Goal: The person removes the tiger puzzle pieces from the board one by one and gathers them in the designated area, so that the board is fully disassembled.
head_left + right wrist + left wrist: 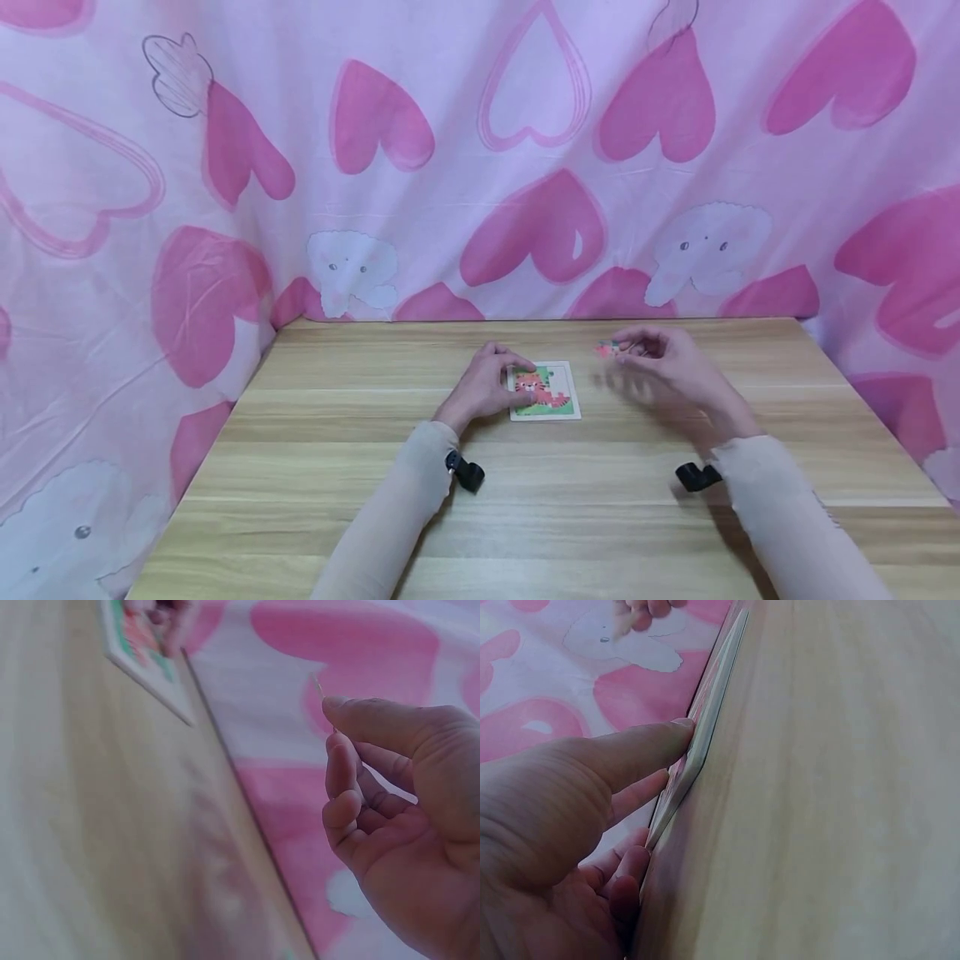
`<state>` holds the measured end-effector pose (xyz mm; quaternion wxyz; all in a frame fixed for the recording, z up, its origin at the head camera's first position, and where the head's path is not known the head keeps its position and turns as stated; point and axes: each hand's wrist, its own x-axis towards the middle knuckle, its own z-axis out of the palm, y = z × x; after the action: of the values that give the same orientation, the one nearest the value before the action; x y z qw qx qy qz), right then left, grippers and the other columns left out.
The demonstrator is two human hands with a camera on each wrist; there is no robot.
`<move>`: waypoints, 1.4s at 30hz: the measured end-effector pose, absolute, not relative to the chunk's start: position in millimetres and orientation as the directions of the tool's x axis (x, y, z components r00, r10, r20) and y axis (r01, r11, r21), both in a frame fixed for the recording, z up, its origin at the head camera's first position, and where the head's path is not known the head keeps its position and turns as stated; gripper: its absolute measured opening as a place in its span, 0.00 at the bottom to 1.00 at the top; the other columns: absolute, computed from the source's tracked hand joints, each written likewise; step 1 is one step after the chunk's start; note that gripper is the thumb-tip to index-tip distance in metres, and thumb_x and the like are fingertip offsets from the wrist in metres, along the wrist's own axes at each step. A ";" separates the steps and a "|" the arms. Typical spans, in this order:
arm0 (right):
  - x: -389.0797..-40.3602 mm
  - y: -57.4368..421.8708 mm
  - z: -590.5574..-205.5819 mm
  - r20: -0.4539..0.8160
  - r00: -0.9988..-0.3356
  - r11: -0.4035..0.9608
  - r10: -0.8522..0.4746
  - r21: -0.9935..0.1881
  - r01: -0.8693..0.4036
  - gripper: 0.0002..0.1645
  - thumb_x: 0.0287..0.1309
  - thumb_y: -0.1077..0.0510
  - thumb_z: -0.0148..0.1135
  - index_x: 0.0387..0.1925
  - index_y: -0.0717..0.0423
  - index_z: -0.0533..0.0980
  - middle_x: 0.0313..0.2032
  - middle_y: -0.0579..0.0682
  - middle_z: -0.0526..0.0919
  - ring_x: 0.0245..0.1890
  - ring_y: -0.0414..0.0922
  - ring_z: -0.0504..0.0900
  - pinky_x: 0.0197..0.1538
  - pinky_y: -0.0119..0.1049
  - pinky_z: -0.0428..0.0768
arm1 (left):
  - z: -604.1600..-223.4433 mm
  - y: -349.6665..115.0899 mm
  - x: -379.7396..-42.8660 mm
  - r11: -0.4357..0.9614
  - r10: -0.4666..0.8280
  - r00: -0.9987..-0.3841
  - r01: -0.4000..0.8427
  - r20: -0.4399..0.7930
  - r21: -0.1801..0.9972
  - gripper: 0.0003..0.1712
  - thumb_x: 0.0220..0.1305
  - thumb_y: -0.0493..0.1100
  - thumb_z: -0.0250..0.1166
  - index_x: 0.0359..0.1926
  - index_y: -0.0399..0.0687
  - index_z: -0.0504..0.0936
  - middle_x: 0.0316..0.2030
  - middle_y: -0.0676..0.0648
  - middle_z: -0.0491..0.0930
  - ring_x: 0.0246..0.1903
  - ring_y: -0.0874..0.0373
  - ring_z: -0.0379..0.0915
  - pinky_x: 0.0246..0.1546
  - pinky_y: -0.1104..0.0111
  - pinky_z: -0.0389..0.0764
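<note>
A small square jigsaw puzzle (558, 382) with a white border and a tiger picture lies on the table. Part of its upper right shows bare white backing. My left hand (486, 383) rests on its left side, thumb and index finger spread over the picture. From the left wrist view, the thumb (649, 750) presses the face of the puzzle near its edge. Off to the right, above the table, my right hand (667, 358) pinches a red and green puzzle piece (606, 349) between thumb and fingertips. The right wrist view shows this piece (318, 684) edge-on.
The wooden table (555, 517) reaches back to a pink curtain (450, 200) with hearts and white cartoon animals, which also hangs along both sides. A black wrist camera (467, 473) sits at the left sleeve, another camera (697, 477) at the right one.
</note>
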<state>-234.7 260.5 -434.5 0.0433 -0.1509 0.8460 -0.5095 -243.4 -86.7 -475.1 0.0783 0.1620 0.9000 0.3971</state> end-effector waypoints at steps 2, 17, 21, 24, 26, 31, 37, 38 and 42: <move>-235.1 271.1 -428.5 0.117 -0.950 0.427 -0.291 -0.872 -0.238 0.20 0.75 0.57 0.74 0.63 0.59 0.84 0.47 0.55 0.90 0.39 0.45 0.83 0.37 0.33 0.83 | -475.1 -86.5 -243.7 0.637 0.350 -0.937 0.227 -0.015 0.737 0.26 0.63 0.54 0.86 0.61 0.64 0.92 0.61 0.50 0.74 0.62 0.51 0.70 0.70 0.53 0.75; -217.0 329.9 -409.8 0.178 -0.971 0.490 -0.157 -0.840 -0.234 0.23 0.75 0.61 0.73 0.66 0.62 0.82 0.44 0.47 0.91 0.38 0.39 0.86 0.39 0.29 0.84 | -477.8 -87.1 -244.3 0.645 0.353 -0.935 0.238 -0.008 0.726 0.26 0.62 0.56 0.85 0.61 0.65 0.92 0.61 0.50 0.74 0.62 0.52 0.71 0.70 0.53 0.76; -214.8 336.8 -413.3 0.194 -0.968 0.514 -0.162 -0.821 -0.250 0.22 0.75 0.62 0.73 0.65 0.64 0.82 0.43 0.52 0.91 0.37 0.39 0.85 0.36 0.29 0.82 | -477.4 -87.2 -244.4 0.647 0.349 -0.937 0.238 -0.004 0.724 0.26 0.63 0.56 0.86 0.61 0.65 0.92 0.60 0.50 0.74 0.61 0.51 0.70 0.68 0.53 0.77; -213.0 342.2 -417.5 0.193 -0.968 0.522 -0.157 -0.816 -0.248 0.23 0.75 0.62 0.73 0.66 0.65 0.82 0.43 0.51 0.91 0.37 0.38 0.85 0.37 0.29 0.83 | -477.0 -87.1 -244.0 0.645 0.348 -0.937 0.238 -0.003 0.726 0.26 0.63 0.56 0.85 0.61 0.65 0.92 0.61 0.50 0.74 0.61 0.51 0.70 0.69 0.52 0.76; -211.1 347.3 -421.1 0.185 -0.972 0.525 -0.145 -0.818 -0.234 0.23 0.74 0.63 0.73 0.66 0.66 0.81 0.42 0.48 0.90 0.38 0.38 0.85 0.38 0.28 0.83 | -477.7 -86.8 -244.2 0.643 0.348 -0.937 0.236 -0.004 0.728 0.26 0.63 0.56 0.85 0.61 0.65 0.92 0.62 0.50 0.74 0.62 0.51 0.70 0.69 0.52 0.76; -204.5 361.2 -434.6 0.157 -0.977 0.545 -0.144 -0.812 -0.211 0.22 0.76 0.64 0.71 0.65 0.68 0.80 0.45 0.43 0.91 0.40 0.37 0.85 0.41 0.26 0.83 | -478.1 -86.2 -243.5 0.639 0.347 -0.938 0.232 -0.006 0.733 0.26 0.62 0.55 0.86 0.61 0.65 0.92 0.62 0.50 0.74 0.63 0.51 0.69 0.70 0.52 0.75; -195.7 367.9 -445.9 0.064 -0.984 0.561 -0.167 -0.815 -0.148 0.24 0.79 0.59 0.68 0.69 0.65 0.78 0.52 0.52 0.90 0.45 0.42 0.86 0.45 0.31 0.86 | -476.6 -86.0 -243.4 0.642 0.346 -0.938 0.235 -0.003 0.730 0.26 0.63 0.55 0.86 0.61 0.64 0.92 0.62 0.50 0.74 0.63 0.51 0.69 0.70 0.53 0.75; -194.2 368.1 -447.2 0.030 -0.987 0.545 -0.159 -0.831 -0.113 0.25 0.79 0.58 0.68 0.70 0.64 0.78 0.53 0.54 0.89 0.45 0.44 0.86 0.44 0.33 0.87 | -476.5 -86.0 -243.5 0.641 0.347 -0.938 0.235 -0.002 0.730 0.26 0.63 0.55 0.86 0.61 0.64 0.93 0.61 0.50 0.74 0.63 0.51 0.69 0.70 0.53 0.75; -192.7 369.9 -455.9 -0.044 -0.989 0.502 -0.139 -0.864 -0.032 0.26 0.80 0.57 0.67 0.71 0.63 0.76 0.53 0.52 0.86 0.46 0.43 0.81 0.43 0.34 0.84 | -476.3 -85.9 -243.7 0.641 0.347 -0.938 0.235 -0.002 0.731 0.26 0.63 0.54 0.86 0.61 0.63 0.92 0.61 0.50 0.73 0.63 0.51 0.69 0.70 0.53 0.75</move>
<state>-192.7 369.9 -455.9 0.0536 -0.0493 0.8651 -0.4963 -243.7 -85.9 -476.3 0.0714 0.1614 0.9029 0.3920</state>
